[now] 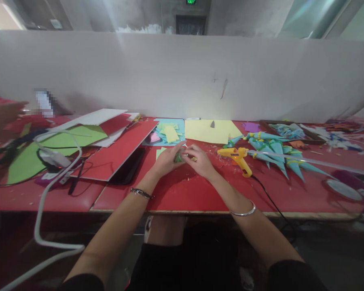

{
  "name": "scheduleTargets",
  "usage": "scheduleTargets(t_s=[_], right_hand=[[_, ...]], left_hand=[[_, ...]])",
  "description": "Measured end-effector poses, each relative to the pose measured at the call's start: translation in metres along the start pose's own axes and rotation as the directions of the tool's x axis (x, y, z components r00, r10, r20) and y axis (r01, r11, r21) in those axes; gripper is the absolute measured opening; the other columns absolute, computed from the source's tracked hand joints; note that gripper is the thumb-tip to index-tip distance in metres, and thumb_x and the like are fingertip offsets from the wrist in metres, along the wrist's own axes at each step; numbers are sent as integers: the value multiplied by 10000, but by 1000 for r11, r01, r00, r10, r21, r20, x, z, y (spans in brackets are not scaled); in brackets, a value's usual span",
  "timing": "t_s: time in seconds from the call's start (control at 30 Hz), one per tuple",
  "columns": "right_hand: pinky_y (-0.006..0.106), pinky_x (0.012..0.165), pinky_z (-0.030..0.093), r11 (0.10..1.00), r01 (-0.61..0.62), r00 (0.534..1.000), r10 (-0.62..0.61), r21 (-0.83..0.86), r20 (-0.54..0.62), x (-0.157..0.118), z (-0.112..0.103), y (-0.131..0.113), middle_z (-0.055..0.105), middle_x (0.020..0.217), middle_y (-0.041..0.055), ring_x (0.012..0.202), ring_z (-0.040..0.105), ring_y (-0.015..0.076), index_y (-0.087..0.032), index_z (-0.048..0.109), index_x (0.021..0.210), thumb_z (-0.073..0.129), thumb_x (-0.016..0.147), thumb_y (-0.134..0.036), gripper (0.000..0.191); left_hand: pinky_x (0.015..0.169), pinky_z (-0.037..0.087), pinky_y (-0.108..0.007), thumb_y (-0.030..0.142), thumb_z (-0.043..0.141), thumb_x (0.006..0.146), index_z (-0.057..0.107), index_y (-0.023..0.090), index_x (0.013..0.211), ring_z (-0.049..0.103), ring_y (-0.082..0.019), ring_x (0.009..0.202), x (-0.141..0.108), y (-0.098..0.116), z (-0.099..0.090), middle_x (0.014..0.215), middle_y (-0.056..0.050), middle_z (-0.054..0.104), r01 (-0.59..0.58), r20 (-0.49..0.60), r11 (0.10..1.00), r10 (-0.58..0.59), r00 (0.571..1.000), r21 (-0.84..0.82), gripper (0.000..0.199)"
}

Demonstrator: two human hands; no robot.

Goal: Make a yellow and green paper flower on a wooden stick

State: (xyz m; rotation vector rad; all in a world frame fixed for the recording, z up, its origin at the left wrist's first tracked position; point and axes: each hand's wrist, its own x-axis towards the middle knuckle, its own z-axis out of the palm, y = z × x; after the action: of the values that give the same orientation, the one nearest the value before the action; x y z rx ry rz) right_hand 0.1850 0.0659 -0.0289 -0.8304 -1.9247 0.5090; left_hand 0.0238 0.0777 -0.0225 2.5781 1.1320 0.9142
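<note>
Over the red tabletop my two hands meet at a small green piece (178,156), perhaps folded paper; fingers cover most of it. My left hand (166,161) curls around its left side, thumb below. From the right, the fingers of my right hand (199,162) are pinched together against the same piece. A bit of yellow shows under the right fingers, too small to name. Just right of my hands lies a yellow glue gun (235,155) with a clear glue stick in its back. Pale green slips (160,152) lie partly behind my left hand.
Blue paper cones with yellow and green bands (271,147) lie right of the glue gun, before a tray of paper pieces (291,131). A yellow sheet (204,131) and stacked slips (170,133) lie behind. Leaning boards (118,147) and a white cable (44,202) occupy the left.
</note>
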Motion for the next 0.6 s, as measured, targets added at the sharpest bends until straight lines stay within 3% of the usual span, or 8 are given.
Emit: scheduleTargets(t_s=[0.13,0.33,0.6], right_hand=[[294,725,418,997,-54,991,61,-62,117,0,-2,2,441,831,32,795,474,149,-175,624,880,554,756,-214,148],[326,786,383,981,-115,953,153,-154,262,2,-4,5,410,792,25,793,456,155,-132,630,847,569,738,-169,131],[329,798,390,992,-72,914,106,-100,392,5,0,9,495,864,57,852,474,171,-136,619,824,509,762,-143,127]], left_hand=[[701,417,-259,294,549,761,128,196,1356,578,-176,852,0,-1,1,1016,-91,610,-99,50,987,94,994,125,736],[674,420,-273,287,501,791,-39,166,1369,580,-184,789,-1,-6,10,922,-99,622,-139,146,975,115,983,171,800],[673,426,-287,249,461,799,-95,163,1362,583,-196,793,-1,-3,10,906,-104,615,-134,203,954,79,976,270,796]])
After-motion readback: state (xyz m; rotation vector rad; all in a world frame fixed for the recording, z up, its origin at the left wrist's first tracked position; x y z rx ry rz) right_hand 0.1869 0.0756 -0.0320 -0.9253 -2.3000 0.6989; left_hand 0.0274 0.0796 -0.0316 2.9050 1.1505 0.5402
